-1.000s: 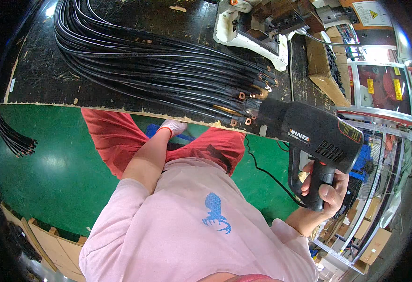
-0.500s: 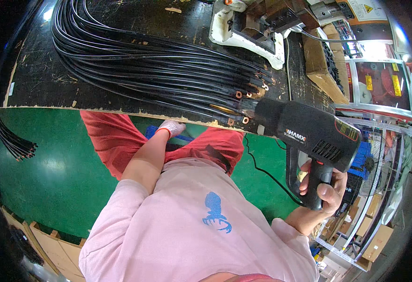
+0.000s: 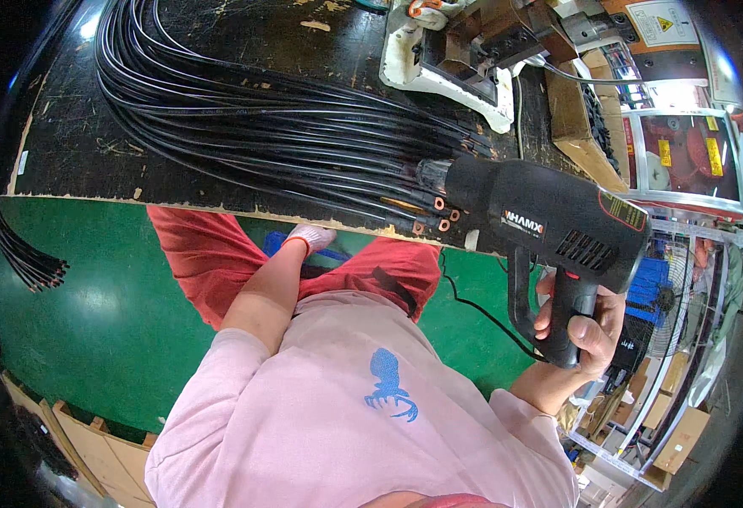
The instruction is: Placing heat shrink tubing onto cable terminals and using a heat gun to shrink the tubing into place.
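My right hand (image 3: 596,334) is wrapped round the handle of a black heat gun (image 3: 515,199). Its metal nozzle points left and lies over the ends of a thick bundle of black cables (image 3: 253,127) on the table. Several copper lugs (image 3: 442,204) at the cable ends show just below the nozzle; others are hidden behind the gun. My left hand (image 3: 310,234), in a pale glove with an orange cuff, is low between my knees, by the table's near edge. Its fingers do not show clearly, and I see nothing in it.
Beyond the gun, a white-based metal machine (image 3: 448,68) stands on the dark, worn table (image 3: 75,152). A wooden box (image 3: 587,127) of small black parts is at the right. Cable tails (image 3: 28,262) hang off the left side. The gun's cord (image 3: 482,313) hangs below the table edge.
The heat gun's nozzle has shifted left and farther from me, over the cable ends, uncovering lugs near the table edge. My left hand has moved slightly; the cables look unmoved.
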The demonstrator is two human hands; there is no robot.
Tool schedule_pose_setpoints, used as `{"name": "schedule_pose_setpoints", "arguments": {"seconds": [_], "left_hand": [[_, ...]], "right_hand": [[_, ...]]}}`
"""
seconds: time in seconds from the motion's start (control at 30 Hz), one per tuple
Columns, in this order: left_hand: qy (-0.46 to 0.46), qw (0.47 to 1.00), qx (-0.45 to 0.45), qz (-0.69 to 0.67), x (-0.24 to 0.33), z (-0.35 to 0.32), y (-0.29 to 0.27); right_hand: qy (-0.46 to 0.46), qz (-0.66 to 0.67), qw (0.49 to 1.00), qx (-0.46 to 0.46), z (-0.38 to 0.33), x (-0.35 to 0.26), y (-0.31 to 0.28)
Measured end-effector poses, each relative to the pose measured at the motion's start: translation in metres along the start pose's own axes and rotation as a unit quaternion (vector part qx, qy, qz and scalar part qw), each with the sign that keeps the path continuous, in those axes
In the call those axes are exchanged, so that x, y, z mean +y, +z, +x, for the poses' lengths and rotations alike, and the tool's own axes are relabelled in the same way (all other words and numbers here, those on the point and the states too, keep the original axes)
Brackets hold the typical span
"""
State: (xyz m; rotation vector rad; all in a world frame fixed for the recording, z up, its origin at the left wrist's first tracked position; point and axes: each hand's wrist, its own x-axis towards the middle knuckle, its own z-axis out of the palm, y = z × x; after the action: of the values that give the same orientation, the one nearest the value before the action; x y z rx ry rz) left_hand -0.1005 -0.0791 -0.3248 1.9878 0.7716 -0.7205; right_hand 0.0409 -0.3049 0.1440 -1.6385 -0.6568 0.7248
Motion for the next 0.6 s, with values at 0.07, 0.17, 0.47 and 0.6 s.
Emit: {"name": "schedule_pose_setpoints", "arguments": {"seconds": [0.07,0.17,0.47,0.6], "left_hand": [[0.026,0.999,0.002,0.025,-0.008,0.000,0.004],[0.009,0.999,-0.028,0.026,0.009,-0.023,-0.016],[-0.040,0.998,-0.030,-0.028,-0.024,0.004,0.017],[-0.010,0.999,-0.044,-0.027,0.013,-0.020,-0.017]], "right_hand": [[0.000,0.003,1.000,-0.015,0.005,-0.001,0.005],[-0.004,-0.012,1.000,-0.005,0.007,0.003,0.005],[0.012,-0.029,0.999,-0.021,0.008,0.002,-0.013],[0.008,-0.045,0.999,0.020,-0.001,-0.001,-0.022]]}}
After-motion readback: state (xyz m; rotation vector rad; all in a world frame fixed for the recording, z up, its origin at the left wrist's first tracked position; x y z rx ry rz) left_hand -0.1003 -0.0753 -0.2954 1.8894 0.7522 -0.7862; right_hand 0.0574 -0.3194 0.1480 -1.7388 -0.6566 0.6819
